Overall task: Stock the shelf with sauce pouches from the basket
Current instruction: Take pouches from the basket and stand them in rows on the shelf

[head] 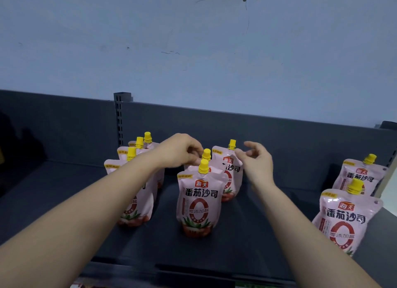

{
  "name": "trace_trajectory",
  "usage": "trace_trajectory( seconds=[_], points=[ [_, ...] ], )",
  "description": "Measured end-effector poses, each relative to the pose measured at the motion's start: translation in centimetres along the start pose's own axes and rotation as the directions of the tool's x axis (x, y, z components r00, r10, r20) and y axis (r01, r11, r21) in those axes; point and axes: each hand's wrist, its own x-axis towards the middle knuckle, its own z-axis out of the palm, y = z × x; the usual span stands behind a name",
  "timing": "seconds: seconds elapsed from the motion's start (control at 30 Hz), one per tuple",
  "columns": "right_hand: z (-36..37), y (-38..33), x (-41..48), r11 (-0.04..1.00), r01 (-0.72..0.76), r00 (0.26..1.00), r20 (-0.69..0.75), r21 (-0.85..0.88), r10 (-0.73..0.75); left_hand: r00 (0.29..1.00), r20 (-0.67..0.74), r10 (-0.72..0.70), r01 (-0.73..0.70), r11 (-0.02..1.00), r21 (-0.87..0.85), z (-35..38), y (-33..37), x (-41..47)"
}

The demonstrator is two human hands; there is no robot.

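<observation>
Pink sauce pouches with yellow caps stand upright on the dark grey shelf. The middle row holds three: a front pouch, a second pouch close behind it, and a back pouch. My left hand reaches over, its fingers curled down on the top left corner of the second pouch. My right hand hovers with fingers spread, thumb tip touching the back pouch's upper right corner. The basket is out of view.
Several pouches stand in a row at the left, partly hidden by my left forearm. Two more pouches stand at the right end. A slotted upright post rises from the back panel. A pale wall lies above.
</observation>
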Motion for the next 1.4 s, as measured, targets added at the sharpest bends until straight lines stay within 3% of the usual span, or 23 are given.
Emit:
trace_trajectory(
  seconds=[0.1, 0.2, 0.83, 1.23, 1.4],
  points=[
    [0.5, 1.2, 2.2, 0.972, -0.112, 0.993, -0.050, -0.205, 0.104, 1.000, 0.008, -0.018, 0.018, 0.998, 0.062, 0.0, -0.3, 0.0],
    [1.3, 1.6, 3.0, 0.973, -0.215, 0.976, 0.024, -0.089, 0.218, 1.000, -0.005, -0.022, 0.023, 0.995, 0.095, -0.1, -0.3, 0.2],
    [4.7, 1.4, 3.2, 0.959, -0.281, 0.932, 0.250, 0.042, 0.262, 0.989, -0.119, -0.086, 0.089, 0.996, 0.021, 1.1, -1.0, 0.9],
    [4.3, 1.3, 3.0, 0.976, -0.219, 0.934, 0.291, 0.004, 0.209, 0.995, -0.086, -0.059, 0.075, 0.975, 0.207, 0.7, -0.1, 0.7],
    [3.5, 0.0, 2.1, 0.991, -0.087, 0.968, 0.227, -0.102, 0.108, 0.996, -0.040, -0.081, 0.088, 0.966, 0.242, -0.1, 0.4, 0.0]
  ],
)
